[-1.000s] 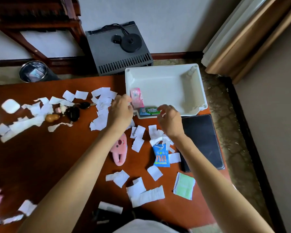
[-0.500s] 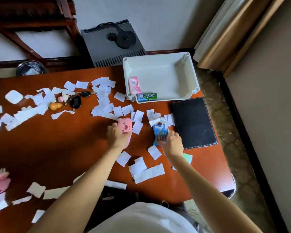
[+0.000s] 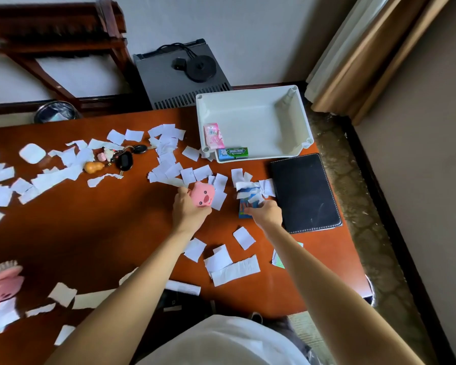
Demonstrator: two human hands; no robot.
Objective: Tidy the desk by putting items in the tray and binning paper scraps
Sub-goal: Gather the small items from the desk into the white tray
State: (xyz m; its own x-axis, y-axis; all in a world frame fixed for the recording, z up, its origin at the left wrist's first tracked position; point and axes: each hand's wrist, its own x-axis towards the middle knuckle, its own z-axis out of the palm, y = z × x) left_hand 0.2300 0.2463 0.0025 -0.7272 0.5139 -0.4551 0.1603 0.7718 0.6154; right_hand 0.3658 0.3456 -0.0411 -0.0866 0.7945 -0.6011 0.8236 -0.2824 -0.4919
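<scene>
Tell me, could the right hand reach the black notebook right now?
Probably yes: the black notebook lies close beside the right hand, nothing between, though that hand grips the blue packet.

Soft, even daylight, possibly from the curtain [image 3: 353,61] side at right, puts a dull sheen on the desk [image 3: 103,233] and faint shadows under paper scraps [image 3: 232,270], while wide-angle bowing bends the edges and blur smears the wooden frame [image 3: 50,30] and pink brush [image 3: 0,283].

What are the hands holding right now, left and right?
Left hand: grips the pink pig toy.
Right hand: fingers pinch the blue packet.
</scene>
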